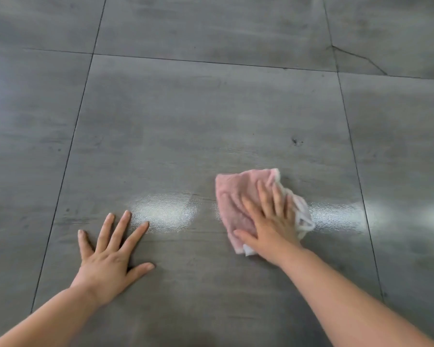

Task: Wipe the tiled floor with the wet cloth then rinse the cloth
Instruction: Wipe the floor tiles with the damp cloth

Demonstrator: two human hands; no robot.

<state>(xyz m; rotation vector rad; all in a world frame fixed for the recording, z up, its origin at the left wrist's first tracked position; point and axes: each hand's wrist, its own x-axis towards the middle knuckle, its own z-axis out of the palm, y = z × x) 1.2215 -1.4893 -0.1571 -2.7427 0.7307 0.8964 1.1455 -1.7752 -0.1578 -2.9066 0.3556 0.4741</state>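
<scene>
Tiled floor (186, 116): toward one big tile's left edge the left hand (108, 259) lies flat, fingers splayed, holding nothing; a bright sheen (163, 211); rightward the crumpled pink cloth (233, 196), pressed under the right hand (271, 221), fingers straight.

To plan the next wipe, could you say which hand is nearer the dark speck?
Right. The right hand presses the cloth below the dark speck; the left hand lies flat on the floor, far leftward.
</scene>
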